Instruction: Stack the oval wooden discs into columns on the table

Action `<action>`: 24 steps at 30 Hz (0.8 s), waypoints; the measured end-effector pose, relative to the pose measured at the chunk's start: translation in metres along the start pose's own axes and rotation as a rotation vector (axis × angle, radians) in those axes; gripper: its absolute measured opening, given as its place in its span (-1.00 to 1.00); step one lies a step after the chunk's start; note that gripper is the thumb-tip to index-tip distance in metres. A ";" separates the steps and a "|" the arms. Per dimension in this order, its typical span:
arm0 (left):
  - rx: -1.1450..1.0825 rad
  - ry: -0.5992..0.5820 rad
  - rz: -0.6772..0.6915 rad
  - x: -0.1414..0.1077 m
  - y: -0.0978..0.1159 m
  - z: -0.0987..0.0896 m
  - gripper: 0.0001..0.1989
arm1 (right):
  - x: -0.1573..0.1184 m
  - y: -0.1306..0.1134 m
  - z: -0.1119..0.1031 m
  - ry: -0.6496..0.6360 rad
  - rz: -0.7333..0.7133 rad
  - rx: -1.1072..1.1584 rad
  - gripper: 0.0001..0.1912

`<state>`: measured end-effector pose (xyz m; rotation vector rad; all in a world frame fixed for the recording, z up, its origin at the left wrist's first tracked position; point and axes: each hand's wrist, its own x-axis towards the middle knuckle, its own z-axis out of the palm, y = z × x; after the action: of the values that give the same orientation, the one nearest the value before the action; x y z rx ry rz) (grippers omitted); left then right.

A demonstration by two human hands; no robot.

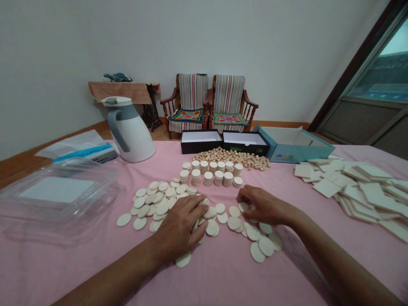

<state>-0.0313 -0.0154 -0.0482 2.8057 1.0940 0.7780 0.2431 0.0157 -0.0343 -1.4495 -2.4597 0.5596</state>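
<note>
Loose pale wooden discs (170,192) lie in a spread pile in front of me. My left hand (181,223) rests palm down over the pile's right part, fingers and thumb apart, touching discs. To its right, my right hand (263,204) is curled over a smaller scatter of discs (253,233). One wooden disc (244,207) shows between its bent fingers and thumb; the fingertips are partly hidden. Beyond the hands stand two rows of short disc stacks (208,178), the front right one (237,182) lower than its neighbours.
Behind the stacks lie small wooden beads (229,158), two black boxes (202,147) and a blue box (287,156). Square wooden tiles (366,191) are heaped at right. A white jug (137,138) and clear plastic containers (105,178) stand left on the pink cloth (216,276).
</note>
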 end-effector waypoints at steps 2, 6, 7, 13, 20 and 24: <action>0.001 0.003 -0.002 0.000 0.000 0.000 -0.72 | 0.003 0.001 0.000 0.046 -0.006 -0.017 -0.79; 0.004 -0.007 -0.005 0.000 -0.001 0.001 -0.72 | 0.014 0.010 -0.002 0.290 0.023 -0.014 -0.86; 0.006 -0.012 -0.006 0.000 -0.001 0.001 -0.72 | 0.018 0.013 -0.001 0.359 0.014 -0.007 -0.88; 0.007 -0.016 -0.010 0.000 0.000 0.001 -0.72 | 0.036 0.033 0.016 0.552 -0.037 0.033 -0.82; -0.001 -0.006 -0.005 -0.001 0.000 0.000 -0.72 | 0.038 0.038 0.019 0.567 -0.046 0.054 -0.80; -0.005 -0.017 -0.007 0.000 0.000 0.000 -0.73 | 0.039 0.038 0.021 0.569 -0.054 0.071 -0.81</action>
<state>-0.0318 -0.0151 -0.0479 2.7972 1.0973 0.7534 0.2467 0.0620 -0.0697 -1.2882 -1.9993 0.1812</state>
